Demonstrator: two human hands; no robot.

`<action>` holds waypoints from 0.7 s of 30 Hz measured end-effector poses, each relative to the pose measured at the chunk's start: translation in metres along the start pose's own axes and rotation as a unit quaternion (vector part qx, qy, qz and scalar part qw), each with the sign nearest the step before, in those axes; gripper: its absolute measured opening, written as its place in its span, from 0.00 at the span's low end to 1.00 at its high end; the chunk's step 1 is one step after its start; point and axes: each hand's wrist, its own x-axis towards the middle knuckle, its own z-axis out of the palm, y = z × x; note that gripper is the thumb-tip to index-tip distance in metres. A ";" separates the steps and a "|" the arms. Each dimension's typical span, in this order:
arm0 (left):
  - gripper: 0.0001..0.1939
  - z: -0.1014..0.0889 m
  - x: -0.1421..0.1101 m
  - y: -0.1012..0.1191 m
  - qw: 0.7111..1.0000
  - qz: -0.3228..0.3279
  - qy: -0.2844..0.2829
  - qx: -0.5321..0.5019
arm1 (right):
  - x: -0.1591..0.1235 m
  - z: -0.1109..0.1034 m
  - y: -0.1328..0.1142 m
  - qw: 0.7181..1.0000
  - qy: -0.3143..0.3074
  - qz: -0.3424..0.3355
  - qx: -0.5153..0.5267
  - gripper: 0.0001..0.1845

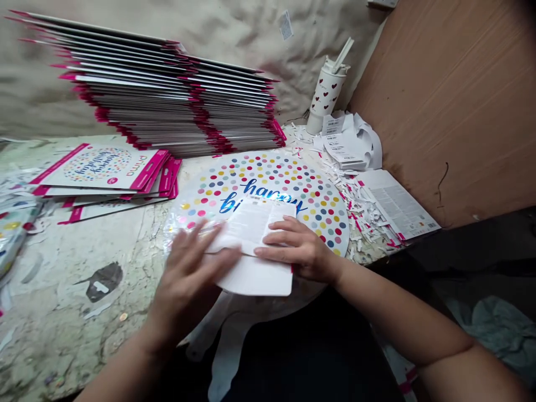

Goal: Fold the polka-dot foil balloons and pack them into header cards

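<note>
Desk [142, 268] seen from above, a person at its front edge. Both hands are over a folded white card [256, 273], which lies on a flat, spotted balloon [272, 177] near the middle of the front edge. The left hand [186, 268], blurred, is at the card's left side, its fingers open and spread; whether they press on it cannot be told. The right hand [299, 248] lays its fingers across the card's right part; its thumb is hidden, so a grip cannot be confirmed. The balloon bears blue lettering, partly covered by the card, and its pale tails [228, 349] hang over the front edge. Toward the back edge stands a tall stack of pink-edged packets [163, 106]; in front of its left part lies a smaller pile of printed packets [103, 167]. Near the back right corner are a cup with hearts [326, 92] and a strip of labels [347, 148]. Paper scraps [364, 209] and a printed sheet [400, 204] lie along the right edge.
</note>
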 end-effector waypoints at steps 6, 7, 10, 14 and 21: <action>0.19 0.027 -0.036 0.011 0.983 0.104 -0.150 -0.004 | -0.047 0.014 -0.026 0.992 -0.073 0.002 -0.103 0.15; 0.19 0.029 -0.038 0.017 0.982 0.103 -0.158 -0.002 | -0.053 0.015 -0.033 0.989 -0.085 0.018 -0.116 0.14; 0.15 0.032 -0.032 0.029 0.982 0.081 -0.168 -0.010 | -0.058 0.014 -0.043 0.985 -0.096 0.084 -0.118 0.14; 0.08 0.035 -0.003 0.029 0.967 -0.072 -0.234 -0.070 | -0.041 0.008 -0.034 0.963 -0.100 0.246 -0.040 0.11; 0.11 0.048 0.032 0.023 0.921 -0.210 -0.327 -0.015 | -0.016 0.003 -0.009 0.961 -0.181 0.209 -0.025 0.24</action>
